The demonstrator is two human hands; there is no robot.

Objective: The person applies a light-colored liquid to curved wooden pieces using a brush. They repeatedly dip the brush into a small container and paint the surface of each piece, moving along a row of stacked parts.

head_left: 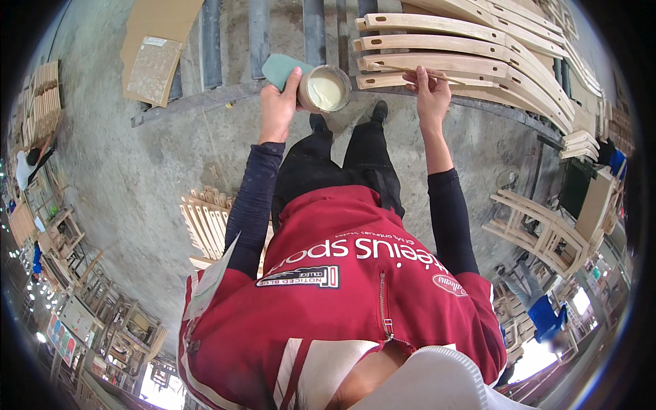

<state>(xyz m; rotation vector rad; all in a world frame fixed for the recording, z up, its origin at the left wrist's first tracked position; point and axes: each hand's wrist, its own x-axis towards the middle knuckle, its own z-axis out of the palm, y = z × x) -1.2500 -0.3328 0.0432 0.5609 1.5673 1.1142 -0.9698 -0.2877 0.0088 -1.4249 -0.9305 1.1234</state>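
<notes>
My left hand point(277, 113) is closed around a round brownish cup point(316, 104) of cream-coloured liquid or paste point(326, 93), tilted so its contents show. A flat teal piece point(283, 69), perhaps a pad or cloth, sticks out beside the cup under the same hand. My right hand point(430, 96) pinches a thin wooden stick point(444, 78), slanting across the nearest of several curved pale wooden parts point(437, 65). These parts lie side by side, each with an oval slot near its end. Whether the stick's tip touches the wood I cannot tell.
Grey metal rails point(260, 37) and a crossbar point(184, 104) support the parts. Cardboard point(154, 68) lies on the left. Wooden slats are stacked by my left elbow point(205, 222). A chair-like wooden frame point(540, 229) stands right. Another person in blue point(543, 318) is at lower right.
</notes>
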